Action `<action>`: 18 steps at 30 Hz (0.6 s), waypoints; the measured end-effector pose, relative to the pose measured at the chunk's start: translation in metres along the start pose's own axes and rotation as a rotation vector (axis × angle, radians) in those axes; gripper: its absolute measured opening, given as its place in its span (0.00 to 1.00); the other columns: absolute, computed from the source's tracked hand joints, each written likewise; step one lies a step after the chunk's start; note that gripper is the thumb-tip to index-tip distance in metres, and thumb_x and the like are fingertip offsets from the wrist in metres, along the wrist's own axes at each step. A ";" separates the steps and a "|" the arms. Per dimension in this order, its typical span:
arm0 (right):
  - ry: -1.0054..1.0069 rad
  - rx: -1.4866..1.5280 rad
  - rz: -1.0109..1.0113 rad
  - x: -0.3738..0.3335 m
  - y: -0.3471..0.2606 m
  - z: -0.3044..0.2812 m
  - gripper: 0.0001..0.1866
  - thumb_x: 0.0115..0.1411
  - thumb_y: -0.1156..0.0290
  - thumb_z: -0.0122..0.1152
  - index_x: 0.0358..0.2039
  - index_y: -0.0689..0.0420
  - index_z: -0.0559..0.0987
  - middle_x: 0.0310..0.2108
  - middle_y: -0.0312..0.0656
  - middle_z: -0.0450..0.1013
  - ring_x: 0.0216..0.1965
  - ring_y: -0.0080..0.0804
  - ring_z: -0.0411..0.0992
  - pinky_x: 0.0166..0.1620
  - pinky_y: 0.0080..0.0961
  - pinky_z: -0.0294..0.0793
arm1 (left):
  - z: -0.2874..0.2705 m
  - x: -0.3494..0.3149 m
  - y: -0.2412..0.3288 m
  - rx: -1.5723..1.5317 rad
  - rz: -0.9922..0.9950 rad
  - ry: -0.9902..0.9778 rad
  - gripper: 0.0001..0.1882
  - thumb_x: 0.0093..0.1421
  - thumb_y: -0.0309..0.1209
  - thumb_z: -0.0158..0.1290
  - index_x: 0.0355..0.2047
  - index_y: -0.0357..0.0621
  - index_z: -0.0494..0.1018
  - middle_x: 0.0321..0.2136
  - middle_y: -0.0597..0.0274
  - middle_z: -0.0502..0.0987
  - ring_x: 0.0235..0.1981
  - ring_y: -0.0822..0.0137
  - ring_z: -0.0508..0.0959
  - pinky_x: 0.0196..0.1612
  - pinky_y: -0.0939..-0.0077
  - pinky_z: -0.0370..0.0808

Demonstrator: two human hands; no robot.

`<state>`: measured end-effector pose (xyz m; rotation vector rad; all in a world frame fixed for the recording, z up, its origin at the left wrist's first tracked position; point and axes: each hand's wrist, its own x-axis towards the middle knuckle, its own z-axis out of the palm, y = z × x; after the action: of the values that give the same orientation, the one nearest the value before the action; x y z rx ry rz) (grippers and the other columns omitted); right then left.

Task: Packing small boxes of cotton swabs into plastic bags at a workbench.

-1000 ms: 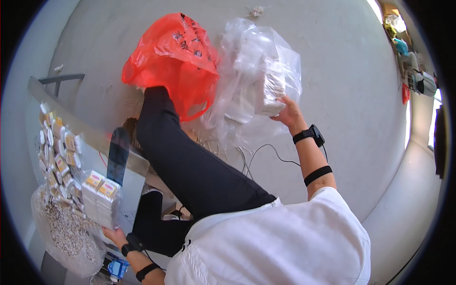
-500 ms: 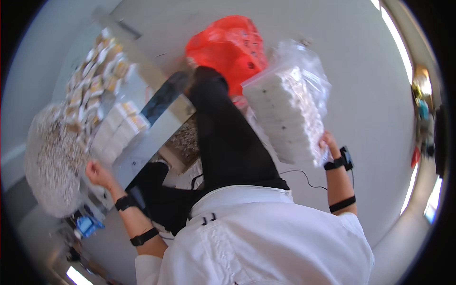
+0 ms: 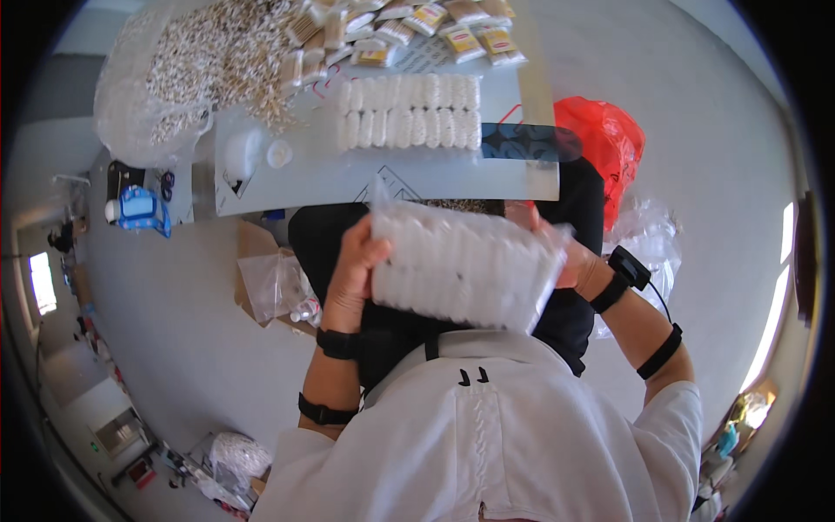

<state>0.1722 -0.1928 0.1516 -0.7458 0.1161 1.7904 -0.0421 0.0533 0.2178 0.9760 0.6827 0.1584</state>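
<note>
Over my lap I hold a clear plastic bag of cotton swab packs (image 3: 452, 270), a tilted white block of rows. My left hand (image 3: 352, 261) grips its left end, with the thumb on the near side. At the other end my right hand (image 3: 570, 257) is closed on the bag's edge, its fingers partly hidden by the plastic. Just beyond, a second block of swab packs (image 3: 409, 113) lies in two rows on the table (image 3: 304, 187). Single swab packs (image 3: 461, 39) with yellow labels are scattered behind it. Loose cotton swabs (image 3: 217, 70) form a heap at the left.
A dark blue strip (image 3: 522, 142) lies at the table's right end. Beside it hangs a red plastic bag (image 3: 600, 148), with a clear bag (image 3: 648, 244) on the floor. A cardboard box (image 3: 250, 270) stands under the table's front edge. At far left is a blue bottle (image 3: 139, 209).
The bag of cotton swab packs has come from my right side to over my lap. My left hand has left the table's side and now grips it too. My view has turned toward the table.
</note>
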 end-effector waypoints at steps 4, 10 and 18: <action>-0.033 0.082 -0.047 0.031 -0.013 0.038 0.39 0.62 0.35 0.44 0.62 0.54 0.65 0.58 0.41 0.67 0.56 0.38 0.67 0.57 0.47 0.67 | -0.059 0.015 0.001 -0.058 0.096 0.124 0.28 0.55 0.37 0.59 0.52 0.32 0.70 0.43 0.58 0.77 0.43 0.68 0.77 0.49 0.73 0.73; 0.389 -0.424 -0.291 0.059 -0.007 0.071 0.25 0.67 0.56 0.52 0.59 0.56 0.68 0.42 0.35 0.74 0.40 0.21 0.73 0.41 0.21 0.74 | -0.065 0.040 0.002 -0.102 0.107 0.201 0.22 0.63 0.33 0.53 0.54 0.30 0.68 0.45 0.60 0.77 0.44 0.72 0.75 0.51 0.77 0.70; 0.555 -0.530 -0.456 0.071 -0.004 0.083 0.21 0.69 0.57 0.50 0.52 0.60 0.74 0.32 0.29 0.71 0.29 0.13 0.63 0.28 0.13 0.63 | -0.079 0.055 -0.002 0.119 0.189 0.270 0.17 0.65 0.34 0.53 0.47 0.32 0.75 0.38 0.69 0.77 0.40 0.79 0.72 0.46 0.83 0.67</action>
<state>0.1290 -0.0970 0.1806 -1.5076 -0.1613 1.1429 -0.0469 0.1312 0.1615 1.1450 0.8530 0.4254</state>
